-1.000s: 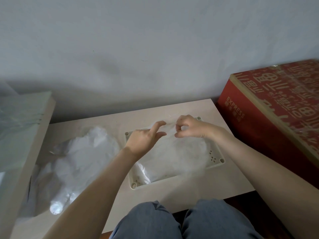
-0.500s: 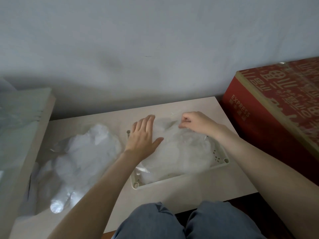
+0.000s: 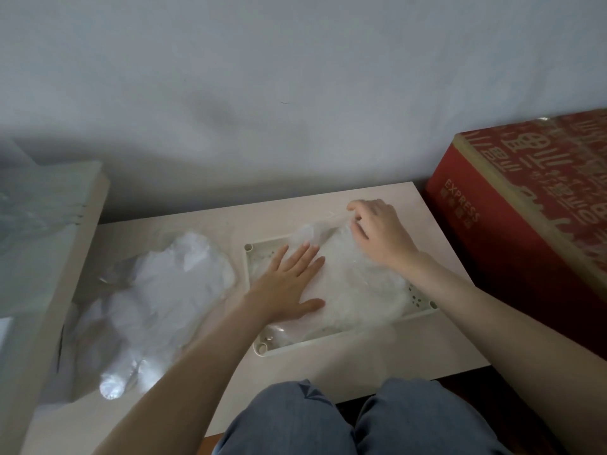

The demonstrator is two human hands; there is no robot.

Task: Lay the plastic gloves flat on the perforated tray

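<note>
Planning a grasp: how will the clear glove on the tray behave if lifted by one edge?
Probably floppy: the glove lies wrinkled over the perforated tray. Likely light and springy, since the left hand presses it flat while the right hand pinches its far edge. The glossy film may slip.

Red box [image 3: 512, 257] right of tray [image 3: 250, 267]; glove pile [image 3: 164, 290] left; table [image 3: 361, 366] front seemingly free.

The plastic gloves [image 3: 358, 284] hide most of the perforated tray [image 3: 328, 340]'s floor
</note>
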